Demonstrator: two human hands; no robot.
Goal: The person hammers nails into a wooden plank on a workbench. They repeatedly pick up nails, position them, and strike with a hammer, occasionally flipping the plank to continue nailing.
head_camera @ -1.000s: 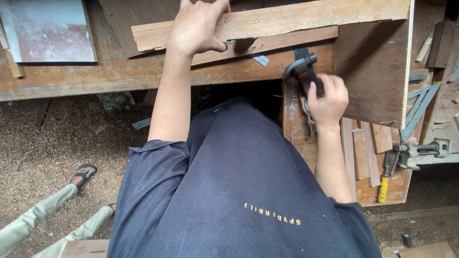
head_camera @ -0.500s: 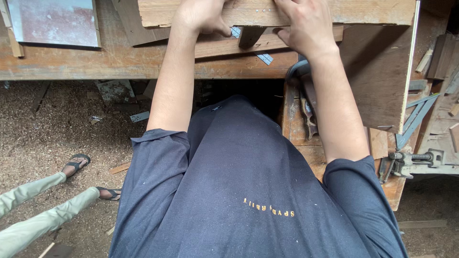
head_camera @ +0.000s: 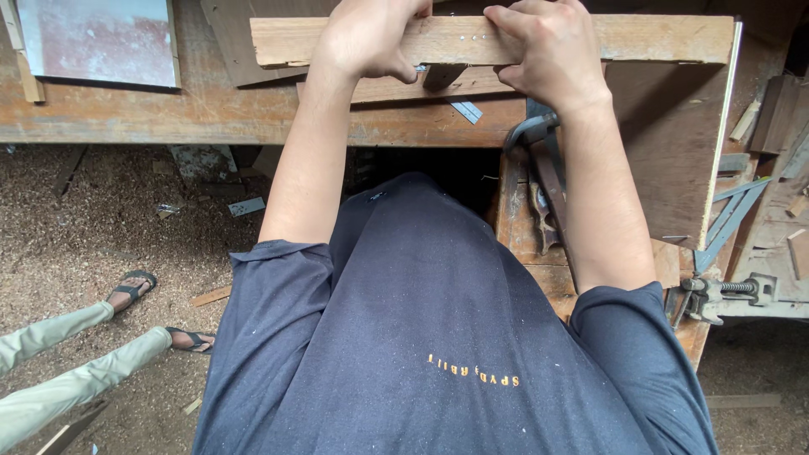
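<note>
Right hand (head_camera: 548, 50) now gripping plank (head_camera: 657, 38), lying left-right

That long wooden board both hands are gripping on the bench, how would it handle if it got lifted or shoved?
The wooden board looks thick and straight, so probably stiff, not floppy. Its flat faces suggest it would slide rather than roll. The left hand and right hand grip near its middle, so its long ends may swing or tip when lifted.

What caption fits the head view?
Both hands, left hand and right hand, grip a wooden plank on the workbench.
</note>
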